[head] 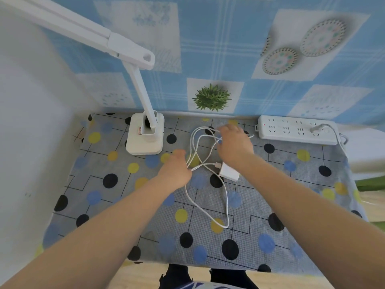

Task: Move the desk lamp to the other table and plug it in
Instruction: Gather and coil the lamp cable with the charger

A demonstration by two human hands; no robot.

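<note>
Both the left hand (176, 168) and right hand (233, 142) grasp loops of the white cable (205, 209) mid-bench, the desk lamp (145, 134) standing at the back-left corner.

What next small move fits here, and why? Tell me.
Probably free the white adapter from the loops and carry it to the power strip. Both hands, left hand and right hand, hold the tangled white cable, the adapter lies unplugged on the cloth, and sockets are free.

A white plastic desk lamp (144, 132), white cable (205, 207) and white power strip (296, 130) sit on a grey tablecloth (250, 205) dotted black, blue and yellow; blue plaid wall covering (218, 49) behind.
</note>
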